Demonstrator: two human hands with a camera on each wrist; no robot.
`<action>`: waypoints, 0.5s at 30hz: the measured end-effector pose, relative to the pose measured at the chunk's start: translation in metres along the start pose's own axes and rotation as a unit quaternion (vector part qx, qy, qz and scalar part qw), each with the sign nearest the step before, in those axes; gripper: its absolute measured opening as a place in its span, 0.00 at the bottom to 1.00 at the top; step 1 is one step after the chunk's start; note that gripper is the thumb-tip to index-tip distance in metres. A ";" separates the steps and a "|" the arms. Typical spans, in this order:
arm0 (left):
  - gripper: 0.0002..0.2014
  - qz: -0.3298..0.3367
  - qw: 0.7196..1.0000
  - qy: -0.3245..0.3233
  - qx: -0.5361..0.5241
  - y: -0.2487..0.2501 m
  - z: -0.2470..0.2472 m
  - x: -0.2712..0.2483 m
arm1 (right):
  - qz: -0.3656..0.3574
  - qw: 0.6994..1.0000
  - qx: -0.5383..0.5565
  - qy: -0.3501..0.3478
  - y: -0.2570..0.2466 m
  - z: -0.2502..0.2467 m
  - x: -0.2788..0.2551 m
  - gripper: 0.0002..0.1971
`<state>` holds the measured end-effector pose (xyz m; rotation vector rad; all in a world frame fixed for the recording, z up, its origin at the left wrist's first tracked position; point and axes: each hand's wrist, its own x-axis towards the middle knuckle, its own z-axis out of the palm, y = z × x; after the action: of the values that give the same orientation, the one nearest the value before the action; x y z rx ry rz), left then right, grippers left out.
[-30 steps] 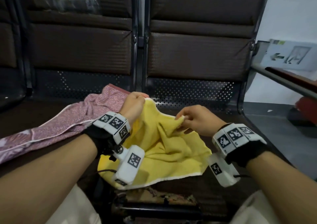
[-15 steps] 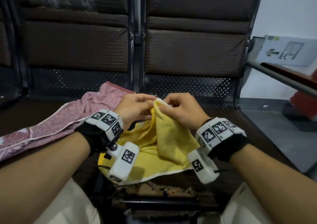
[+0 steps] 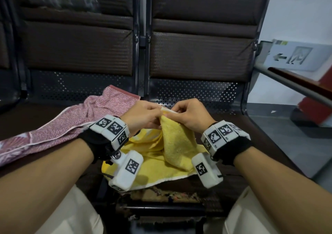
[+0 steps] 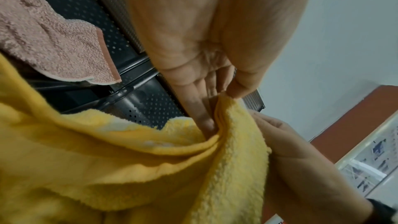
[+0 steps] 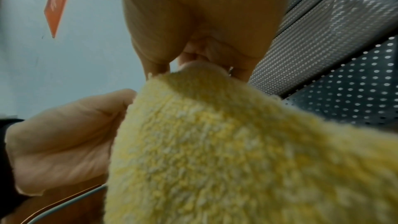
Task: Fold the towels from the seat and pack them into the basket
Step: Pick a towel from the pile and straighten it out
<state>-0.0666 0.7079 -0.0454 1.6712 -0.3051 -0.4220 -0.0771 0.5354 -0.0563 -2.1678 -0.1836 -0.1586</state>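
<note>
A yellow towel (image 3: pixel 172 149) with a white hem lies half lifted on the dark seat (image 3: pixel 265 144) in front of me. My left hand (image 3: pixel 143 116) and right hand (image 3: pixel 188 114) meet above it, both pinching its upper corners together. In the left wrist view the left hand (image 4: pixel 224 98) pinches the yellow towel (image 4: pixel 129 168) between thumb and fingers. The right wrist view shows the right hand (image 5: pixel 193 67) gripping the yellow towel (image 5: pixel 237 151) at its top edge. A pink patterned towel (image 3: pixel 71 126) lies spread on the seat to the left. I see no basket.
Two dark padded seat backs (image 3: pixel 197 50) stand behind, with perforated metal below. A metal armrest (image 3: pixel 294 84) runs at the right, beside a white wall with an arrow sign (image 3: pixel 296 56). Grey floor (image 3: pixel 287 140) lies right of the bench. My pale trouser legs (image 3: pixel 68 215) frame the bottom.
My right hand has carried its corner of the yellow towel leftward to meet the left hand, folding the towel over. Both hands now hold the joined corners together.
</note>
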 end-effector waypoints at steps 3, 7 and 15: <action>0.12 0.014 1.000 0.016 0.020 0.001 0.001 0.000 | 0.008 1.000 0.001 -0.010 -0.001 -0.001 -0.001 0.13; 0.12 0.038 0.994 0.055 0.088 -0.001 0.000 0.003 | 0.002 0.994 0.004 -0.106 -0.003 -0.005 -0.006 0.12; 0.16 0.090 0.955 0.135 0.247 -0.010 -0.014 0.015 | -0.052 0.956 -0.229 -0.174 -0.001 -0.020 -0.013 0.08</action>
<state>-0.0477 0.7155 -0.0548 2.1391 -0.3758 0.0331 -0.0907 0.5183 -0.0467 -2.6386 -0.5034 0.1397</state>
